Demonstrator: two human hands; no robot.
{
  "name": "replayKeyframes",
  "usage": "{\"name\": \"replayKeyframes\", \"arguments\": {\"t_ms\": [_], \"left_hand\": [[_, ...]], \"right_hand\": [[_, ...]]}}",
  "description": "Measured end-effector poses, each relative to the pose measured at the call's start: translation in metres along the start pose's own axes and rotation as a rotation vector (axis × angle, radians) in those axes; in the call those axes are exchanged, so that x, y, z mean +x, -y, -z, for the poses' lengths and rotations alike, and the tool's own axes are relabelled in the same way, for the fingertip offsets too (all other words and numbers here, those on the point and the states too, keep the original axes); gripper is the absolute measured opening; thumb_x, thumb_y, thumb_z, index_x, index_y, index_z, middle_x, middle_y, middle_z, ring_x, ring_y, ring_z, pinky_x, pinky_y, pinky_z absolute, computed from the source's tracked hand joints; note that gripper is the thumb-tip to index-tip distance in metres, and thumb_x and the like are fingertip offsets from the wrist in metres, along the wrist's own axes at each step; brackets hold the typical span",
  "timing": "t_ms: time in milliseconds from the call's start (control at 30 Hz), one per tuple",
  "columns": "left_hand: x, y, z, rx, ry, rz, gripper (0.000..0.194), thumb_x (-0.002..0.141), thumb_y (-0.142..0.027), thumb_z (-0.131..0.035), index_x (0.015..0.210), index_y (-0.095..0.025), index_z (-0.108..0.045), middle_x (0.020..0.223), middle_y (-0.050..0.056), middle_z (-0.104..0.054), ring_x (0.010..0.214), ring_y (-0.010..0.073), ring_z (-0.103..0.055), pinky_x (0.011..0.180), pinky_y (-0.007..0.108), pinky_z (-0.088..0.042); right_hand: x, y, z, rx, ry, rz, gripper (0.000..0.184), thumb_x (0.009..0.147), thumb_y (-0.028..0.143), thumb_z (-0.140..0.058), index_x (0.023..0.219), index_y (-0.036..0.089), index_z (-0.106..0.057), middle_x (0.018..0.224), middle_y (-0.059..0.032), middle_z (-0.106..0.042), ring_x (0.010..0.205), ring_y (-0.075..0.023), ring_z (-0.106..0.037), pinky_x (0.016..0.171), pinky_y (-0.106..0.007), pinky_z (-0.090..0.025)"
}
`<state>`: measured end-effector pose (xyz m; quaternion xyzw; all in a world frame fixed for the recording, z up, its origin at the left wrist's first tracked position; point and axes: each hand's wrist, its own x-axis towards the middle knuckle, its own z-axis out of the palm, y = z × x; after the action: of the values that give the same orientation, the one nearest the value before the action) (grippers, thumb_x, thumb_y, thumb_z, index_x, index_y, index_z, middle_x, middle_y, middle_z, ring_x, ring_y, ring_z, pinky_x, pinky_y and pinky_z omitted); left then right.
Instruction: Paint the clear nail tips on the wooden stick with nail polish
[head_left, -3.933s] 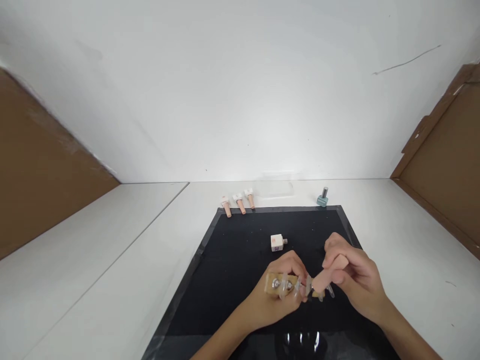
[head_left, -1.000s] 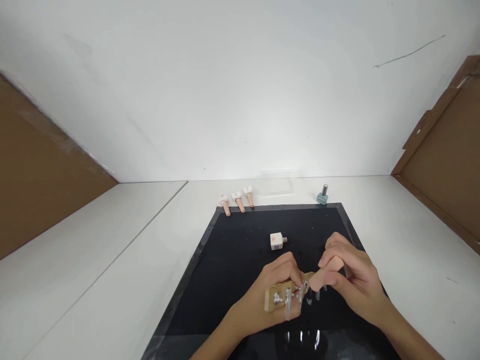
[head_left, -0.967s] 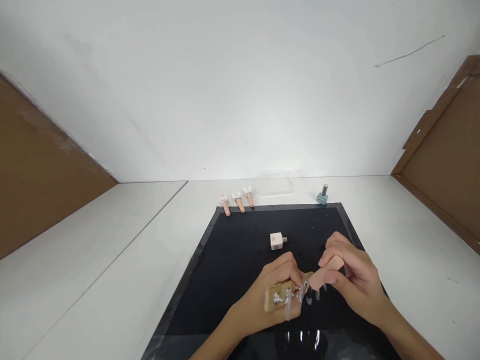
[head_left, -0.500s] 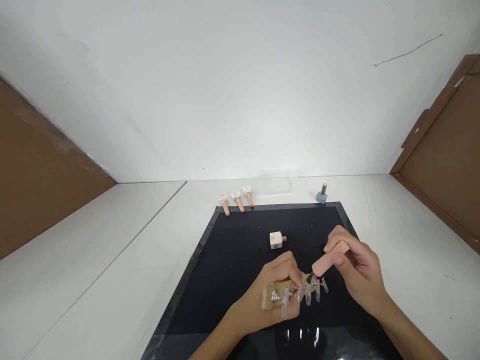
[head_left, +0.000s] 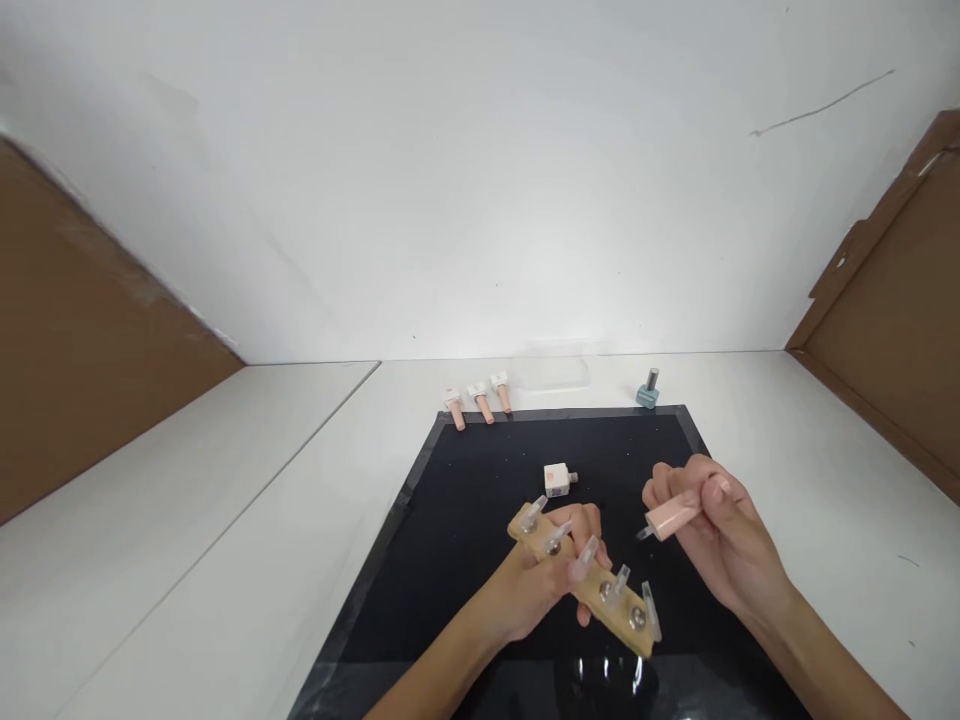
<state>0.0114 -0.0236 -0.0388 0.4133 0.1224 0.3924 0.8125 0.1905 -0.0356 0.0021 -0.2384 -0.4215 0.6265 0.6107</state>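
My left hand (head_left: 546, 578) is closed round a wooden strip (head_left: 584, 586) that carries several clear nail tips on metal studs. The strip runs slantwise from upper left to lower right above the black mat (head_left: 465, 520). My right hand (head_left: 712, 545) pinches a pink brush cap (head_left: 673, 515), its brush end pointing left, a short gap from the strip. A small square bottle (head_left: 557, 480) without its cap lies on the mat just beyond both hands.
Three pink-capped bottles (head_left: 478, 401) lie at the mat's far left edge. A teal bottle (head_left: 647, 392) stands at its far right corner. A clear flat case (head_left: 551, 373) rests on the white table by the wall. Brown boards flank both sides.
My left hand has turned the wooden strip so it lies slantwise with the tips facing up. My right hand has drawn the brush cap back, away from the tips.
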Motion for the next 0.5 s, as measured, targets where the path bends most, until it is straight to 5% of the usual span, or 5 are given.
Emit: {"name": "replayKeyframes", "arguments": {"t_ms": [333, 500], "left_hand": [[0.0024, 0.0034, 0.0029, -0.172, 0.112, 0.117, 0.034, 0.07, -0.03, -0.077, 0.061, -0.012, -0.05, 0.067, -0.003, -0.045, 0.047, 0.003, -0.045, 0.034, 0.009, -0.045], [0.0035, 0.0073, 0.0048, -0.222, 0.137, 0.138, 0.032, 0.069, -0.026, -0.078, 0.06, -0.011, -0.051, 0.068, -0.001, -0.049, 0.051, 0.0057, -0.053, 0.034, 0.01, -0.046]], "right_hand": [[-0.0072, -0.0064, -0.0063, -0.31, 0.215, 0.083, 0.023, 0.086, 0.046, -0.061, 0.081, 0.024, -0.067, 0.065, 0.0012, -0.048, 0.061, -0.0144, -0.042, 0.055, -0.026, -0.033], [-0.0075, -0.0033, -0.0093, -0.458, 0.215, 0.163, 0.023, 0.088, 0.045, -0.057, 0.082, 0.025, -0.066, 0.065, 0.0002, -0.051, 0.06, -0.0148, -0.045, 0.053, -0.026, -0.037]]}}
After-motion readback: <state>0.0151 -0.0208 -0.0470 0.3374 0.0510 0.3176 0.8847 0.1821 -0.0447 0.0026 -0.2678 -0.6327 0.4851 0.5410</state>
